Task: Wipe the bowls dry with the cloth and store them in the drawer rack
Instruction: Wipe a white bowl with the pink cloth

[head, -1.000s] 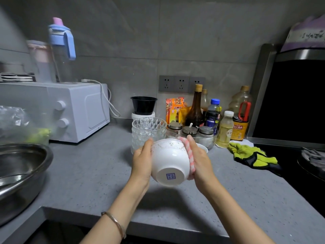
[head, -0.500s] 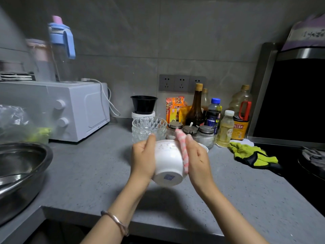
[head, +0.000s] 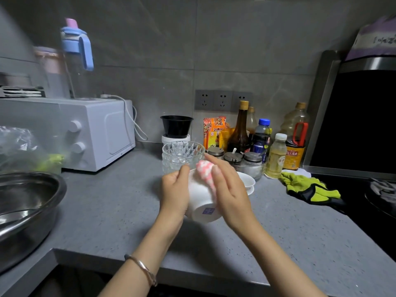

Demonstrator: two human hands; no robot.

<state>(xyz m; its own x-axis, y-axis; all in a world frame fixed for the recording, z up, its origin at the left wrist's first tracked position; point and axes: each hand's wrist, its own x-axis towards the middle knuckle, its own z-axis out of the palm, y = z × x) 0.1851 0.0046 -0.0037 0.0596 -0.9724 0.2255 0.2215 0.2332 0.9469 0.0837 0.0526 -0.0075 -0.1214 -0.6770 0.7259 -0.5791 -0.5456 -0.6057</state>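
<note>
A white bowl (head: 200, 199) with a blue mark on its base is held above the grey counter (head: 111, 211), its base turned toward me. My left hand (head: 174, 192) grips its left side. My right hand (head: 228, 189) presses a pink and white cloth (head: 206, 171) against the bowl's upper right side and rim. Behind my right hand, small white bowls (head: 247, 183) sit stacked on the counter. A stack of clear glass bowls (head: 182, 156) stands just beyond my hands. The drawer rack is out of view.
A large steel basin (head: 25, 209) sits at the left, a white microwave (head: 90, 131) behind it. Bottles and lidded jars (head: 252, 142) crowd the back wall. Yellow-green gloves (head: 308, 186) lie beside the black stove (head: 377, 200) at the right.
The bowl has been turned in my hands, and the cloth has slid from its right side up to the rim. My right hand now lies flatter over the bowl.
</note>
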